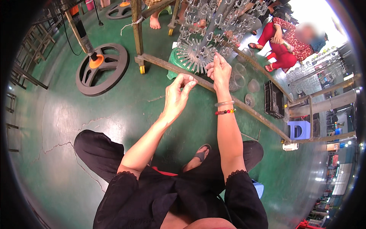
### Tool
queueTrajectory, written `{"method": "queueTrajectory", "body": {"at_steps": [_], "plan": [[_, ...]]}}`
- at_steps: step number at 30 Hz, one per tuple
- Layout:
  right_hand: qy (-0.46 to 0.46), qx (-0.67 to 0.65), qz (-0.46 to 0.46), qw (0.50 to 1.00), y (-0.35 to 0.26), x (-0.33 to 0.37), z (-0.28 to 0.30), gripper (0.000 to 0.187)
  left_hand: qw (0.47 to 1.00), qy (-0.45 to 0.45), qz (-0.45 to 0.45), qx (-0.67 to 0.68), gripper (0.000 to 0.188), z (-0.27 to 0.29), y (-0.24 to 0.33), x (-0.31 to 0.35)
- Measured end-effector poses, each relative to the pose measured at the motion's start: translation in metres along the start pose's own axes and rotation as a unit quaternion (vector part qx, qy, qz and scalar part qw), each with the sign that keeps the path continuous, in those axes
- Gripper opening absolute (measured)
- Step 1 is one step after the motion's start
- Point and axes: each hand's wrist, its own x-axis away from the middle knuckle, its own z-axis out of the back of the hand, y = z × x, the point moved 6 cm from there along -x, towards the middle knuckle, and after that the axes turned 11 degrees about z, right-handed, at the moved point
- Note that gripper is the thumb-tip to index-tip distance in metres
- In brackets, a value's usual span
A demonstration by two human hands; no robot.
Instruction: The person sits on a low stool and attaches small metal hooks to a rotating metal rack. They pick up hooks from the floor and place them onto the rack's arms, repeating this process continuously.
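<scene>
Left of the right fingers (217, 58), pinching narrowly with the left hand (176, 95), unable to tell on what. Just beyond, counting one disc (194, 56), with hooks (196, 20) past counting already hung above; unable to judge the number left. At its right rim, pinching likewise with the right hand (222, 74), with several tubs (239, 81) rightward.

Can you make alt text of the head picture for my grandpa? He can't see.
A person's right hand reaches beside a spiky metal disc, and the left hand, pinched, is lower, over a green floor. Shiny hooks show above the disc; someone in red sits at upper right.
</scene>
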Motion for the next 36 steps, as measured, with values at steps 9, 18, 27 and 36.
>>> {"method": "queueTrajectory", "body": {"at_steps": [9, 18, 27, 36], "plan": [[0.048, 0.019, 0.062, 0.997, 0.001, -0.014, 0.001, 0.015, 0.994, -0.078, -0.013, -0.073, 0.016, -0.013, 0.020, -0.057], [-0.007, 0.028, 0.099, 0.995, -0.006, 0.008, -0.023, 0.016, 0.981, -0.006, -0.058, -0.185, 0.020, -0.001, 0.031, -0.065], [-0.016, -0.007, 0.092, 0.996, -0.005, 0.027, -0.021, 0.013, 0.968, 0.002, -0.074, -0.240, 0.018, -0.002, 0.026, -0.050], [-0.030, 0.170, 0.106, 0.979, -0.015, 0.034, 0.006, 0.015, 0.947, 0.052, -0.155, -0.278, 0.014, -0.017, -0.001, -0.035]]}}
